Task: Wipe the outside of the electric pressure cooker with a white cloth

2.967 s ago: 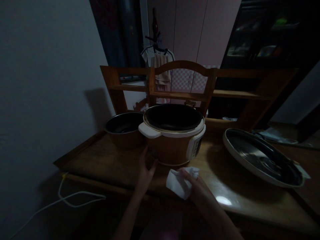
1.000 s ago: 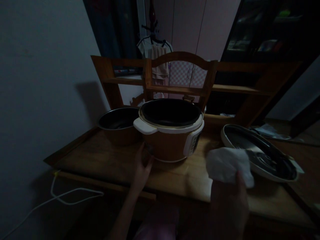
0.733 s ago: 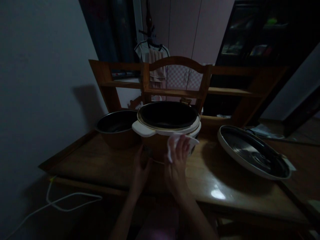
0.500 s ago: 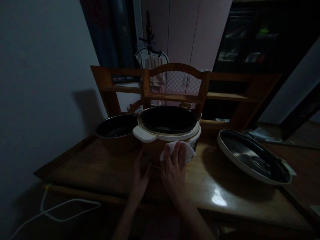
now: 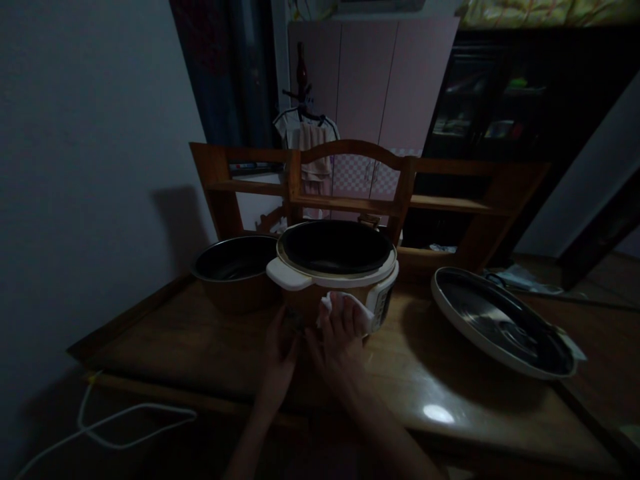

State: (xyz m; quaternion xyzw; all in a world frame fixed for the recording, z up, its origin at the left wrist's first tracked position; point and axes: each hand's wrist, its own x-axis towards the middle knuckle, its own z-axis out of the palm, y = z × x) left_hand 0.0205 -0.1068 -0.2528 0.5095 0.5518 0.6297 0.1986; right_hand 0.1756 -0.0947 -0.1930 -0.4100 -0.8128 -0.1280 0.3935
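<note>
An open rice cooker [image 5: 340, 267] with a white rim and brown body stands on a wooden table [image 5: 210, 333] in dim light. My right hand [image 5: 340, 343] presses a white cloth [image 5: 350, 310] against the cooker's front side, fingers laid over the cloth. My left hand [image 5: 279, 353] rests against the cooker's lower left side, fingers loosely spread, holding nothing.
A metal inner pot [image 5: 235, 263] sits left of the cooker. The cooker's lid [image 5: 500, 320] lies upside down on the right. A wooden shelf rack [image 5: 350, 193] stands behind. A white cable [image 5: 115, 420] hangs off the table's left front.
My right hand carried the cloth from the table's right side to the cooker's front and has slid it lower along the body. The left hand stayed by the cooker.
</note>
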